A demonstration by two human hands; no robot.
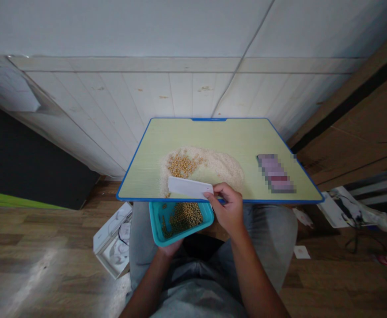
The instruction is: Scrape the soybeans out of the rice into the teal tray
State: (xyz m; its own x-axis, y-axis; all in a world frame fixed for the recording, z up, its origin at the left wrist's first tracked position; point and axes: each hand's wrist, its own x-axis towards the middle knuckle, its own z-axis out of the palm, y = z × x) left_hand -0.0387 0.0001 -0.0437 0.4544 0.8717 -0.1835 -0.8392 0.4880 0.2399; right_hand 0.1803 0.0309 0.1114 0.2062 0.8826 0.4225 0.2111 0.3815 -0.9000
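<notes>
A flat white strip (pixel 191 187) with straight edges and a small dark mark near its right end is held by that end, its face toward the viewer, slanting slightly down to the right above the worktop (pixel 246 137)'s near edge. Just beyond its left half lies a cluster of round, golden-tan beans (pixel 182 165). Around them and off to the right spread fine whitish grains (pixel 229 167) in a low, uneven layer. Below the near edge sits a turquoise tub (pixel 182 239), roughly rectangular with rounded corners, open side up, holding many loose beans (pixel 187 215), mostly toward its right side.
</notes>
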